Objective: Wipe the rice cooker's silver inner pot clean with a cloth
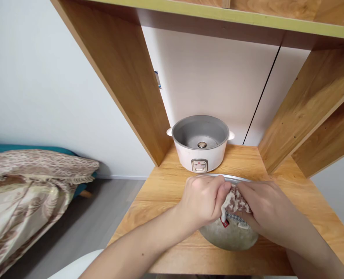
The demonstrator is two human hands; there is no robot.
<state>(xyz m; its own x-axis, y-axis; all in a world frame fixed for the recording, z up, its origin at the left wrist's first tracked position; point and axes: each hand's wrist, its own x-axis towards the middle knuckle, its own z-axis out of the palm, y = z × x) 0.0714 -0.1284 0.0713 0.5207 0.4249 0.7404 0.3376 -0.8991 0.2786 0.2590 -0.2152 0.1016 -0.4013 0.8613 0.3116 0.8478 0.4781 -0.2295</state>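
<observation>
In the head view, my left hand [205,197] is closed on a bunched, fluffy brown-and-white cloth [236,201] with a small red tag hanging from it. My right hand [269,207] grips the same cloth from the other side, its fingers partly hidden. Directly beneath both hands is a dull grey metal pot [228,238], its bright rim showing just beyond the knuckles. My hands cover much of it, so whether they touch it I cannot tell. Behind the pot stands a white rice cooker [183,155] without a lid, its grey inside and round central plate visible.
The wooden tabletop [157,197] carries the pot and cooker. Upright wooden panels [125,77] flank it left and right, and a shelf with a yellow-green edge [218,13] crosses above. At left, a patterned blanket [29,193] covers a teal seat. A white curved edge [78,265] shows at bottom left.
</observation>
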